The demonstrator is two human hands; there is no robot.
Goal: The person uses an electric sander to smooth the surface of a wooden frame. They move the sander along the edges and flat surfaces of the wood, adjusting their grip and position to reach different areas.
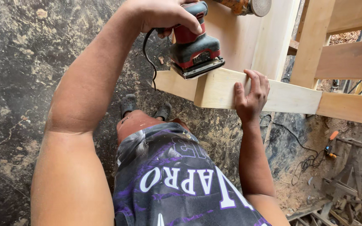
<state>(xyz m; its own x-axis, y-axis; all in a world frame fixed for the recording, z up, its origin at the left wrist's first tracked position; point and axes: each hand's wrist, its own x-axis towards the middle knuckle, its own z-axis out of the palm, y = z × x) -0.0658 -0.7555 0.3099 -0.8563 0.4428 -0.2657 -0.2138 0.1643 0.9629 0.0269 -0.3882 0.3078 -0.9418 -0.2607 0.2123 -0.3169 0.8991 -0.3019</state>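
Head view looks straight down the person's body toward a dusty, mottled concrete floor (30,83). Left hand (166,14) is closed around the top grip of a red and grey palm sander (194,50), whose flat pad rests tilted on the upper face of a pale wooden rail (218,90), near the rail's near end. A black cord (147,54) loops down from the sander beside the left forearm. Right hand (251,97) grips the same rail just beside the sander, fingers curled over the top edge and thumb pressed against the front face. The rail runs across to the right, where it joins an upright post (311,42) of a light wooden frame, with further boards (350,58) behind it. Another power tool (246,6), orange with a round disc, lies partly in view at the top edge on a pale panel. Below, dark clogs (128,104) stand on the floor. Off to the lower right, a tangled cable (306,161) and an orange-handled tool (331,144) lie on sawdust beside scrap timber (352,192).
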